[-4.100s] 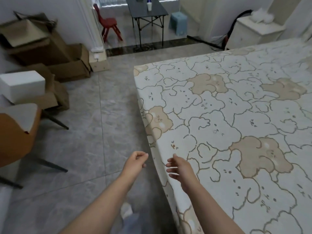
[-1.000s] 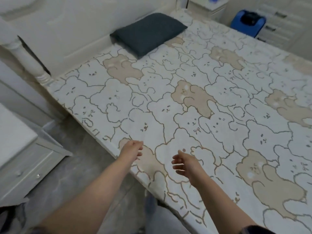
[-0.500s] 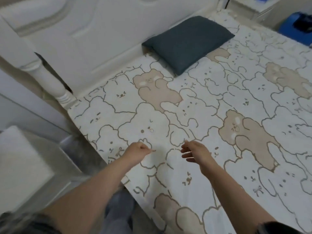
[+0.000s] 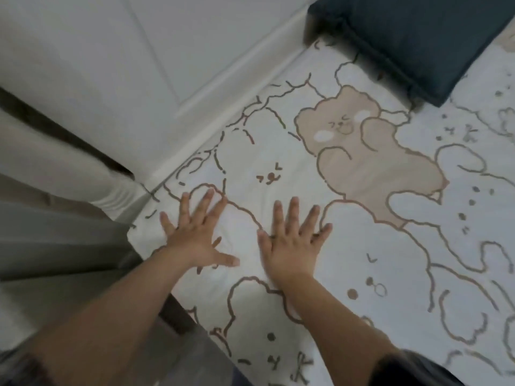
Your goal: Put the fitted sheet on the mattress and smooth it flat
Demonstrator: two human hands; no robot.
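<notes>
The fitted sheet (image 4: 348, 246), printed with bears, already covers the mattress top and runs up to the white headboard (image 4: 111, 65); we judge only smoothing is left at this corner. It looks like thin, soft, light cloth that will slide and bunch under the palms rather than resist, so we would press flat and sweep outward toward the edge, and take hold at the hem over the mattress side if the corner needs tucking. A dark pillow (image 4: 412, 37) lies against the headboard, well apart from us. Our left hand (image 4: 195, 235) rests flat near the corner, fingers spread, grip open on nothing. Our right hand (image 4: 289, 243) lies just beside it, likewise splayed and holding nothing.
</notes>
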